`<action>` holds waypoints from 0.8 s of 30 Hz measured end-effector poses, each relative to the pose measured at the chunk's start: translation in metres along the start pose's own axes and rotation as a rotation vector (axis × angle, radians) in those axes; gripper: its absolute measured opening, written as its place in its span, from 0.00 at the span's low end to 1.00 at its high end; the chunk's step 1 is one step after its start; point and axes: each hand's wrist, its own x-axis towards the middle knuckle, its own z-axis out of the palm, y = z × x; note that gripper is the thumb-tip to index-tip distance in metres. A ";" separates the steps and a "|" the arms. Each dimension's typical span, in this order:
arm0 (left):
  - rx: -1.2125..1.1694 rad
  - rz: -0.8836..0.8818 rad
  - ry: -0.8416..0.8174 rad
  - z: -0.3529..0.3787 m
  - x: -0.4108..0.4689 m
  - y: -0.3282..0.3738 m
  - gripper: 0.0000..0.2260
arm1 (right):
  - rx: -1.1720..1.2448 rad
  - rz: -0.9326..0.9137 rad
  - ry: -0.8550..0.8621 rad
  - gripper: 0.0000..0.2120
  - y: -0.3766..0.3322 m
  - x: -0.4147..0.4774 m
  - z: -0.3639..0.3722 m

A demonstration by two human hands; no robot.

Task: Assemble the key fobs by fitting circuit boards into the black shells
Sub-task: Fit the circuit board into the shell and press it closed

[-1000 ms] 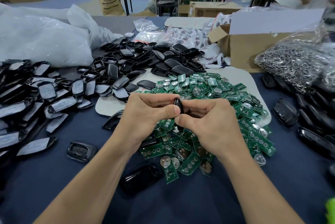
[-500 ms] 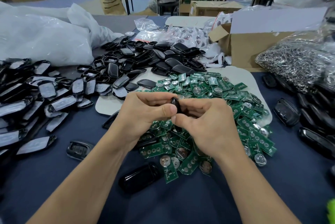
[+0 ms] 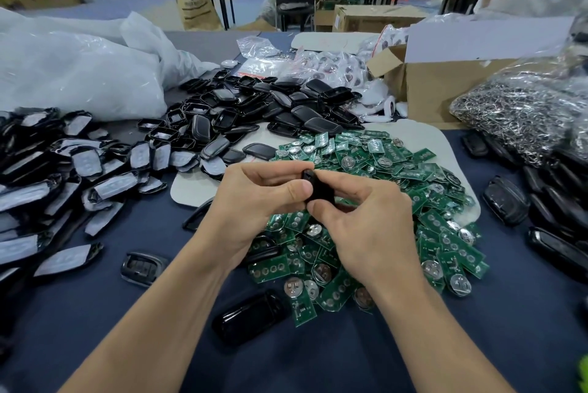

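Black plastic is what we hold: one shell (image 3: 318, 190), pinched between both hands above the near edge of the green pile. Our left hand (image 3: 254, 201) grips it with the thumb pressed on its near side and the fingers curled over the far side. Our right hand (image 3: 366, 224) grips it from the right, thumb tip against its lower edge and fingers folded round behind. We cannot tell whether a board already sits inside it.

Under and beyond our hands lies the heap of green circuit boards (image 3: 397, 170), many with round silver cells, resting partly on a white sheet (image 3: 191, 186) and partly on the dark blue tablecloth (image 3: 318, 361). Far of the boards is a pile of loose black shells (image 3: 270, 106). To the left, more shells wrapped in pale foam (image 3: 63, 170) spread along the edge, with a big white plastic bag (image 3: 70, 74) behind them. Near us, a glossy black shell (image 3: 251, 316) lies beside the boards, and a button frame (image 3: 143, 267) lies to its left. On the right sit dark fobs (image 3: 506, 201), a bag of metal rings (image 3: 525, 112) and an open cardboard box (image 3: 445, 87).
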 end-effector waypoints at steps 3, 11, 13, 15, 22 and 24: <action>0.024 -0.046 0.067 0.004 0.000 0.001 0.08 | -0.095 -0.059 -0.022 0.29 -0.006 -0.002 0.001; 0.205 -0.054 0.263 0.011 0.004 -0.005 0.13 | -0.214 -0.037 0.012 0.21 -0.003 -0.003 0.008; 0.193 -0.044 0.259 0.009 0.004 -0.005 0.14 | -0.120 -0.033 -0.001 0.21 -0.002 0.000 0.006; 0.163 -0.027 0.242 0.009 0.004 -0.004 0.14 | -0.048 -0.007 -0.031 0.18 -0.001 0.003 0.003; 0.151 0.102 0.151 0.012 0.000 -0.005 0.12 | 0.411 0.264 -0.103 0.10 0.004 0.013 -0.005; 0.159 0.083 0.145 0.014 0.000 -0.007 0.12 | 0.451 0.276 -0.069 0.09 0.005 0.012 -0.006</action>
